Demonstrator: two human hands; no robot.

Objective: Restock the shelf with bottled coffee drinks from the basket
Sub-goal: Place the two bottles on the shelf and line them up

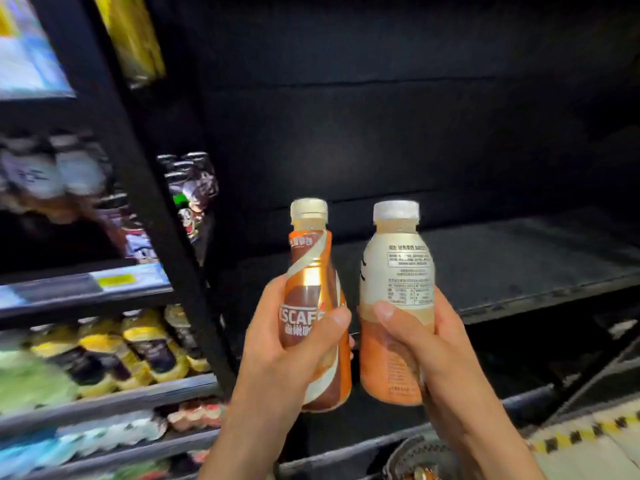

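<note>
A dark shelf (519, 258) spans the view. In front of it, in the air, the left hand (277, 344) grasps an upright orange-brown bottle (313, 292) round its middle. The right hand (436, 351) grasps a cream-labelled bottle (396, 268) just beside it.

A: Location?
B: Retail shop, drinks aisle: black shelving (152, 202), rows of identical bottles (104, 351), yellow price tag (116, 280) on the shelf-edge strip (52, 289).
A: Confidence?
B: High. Several stocked tiers.
</note>
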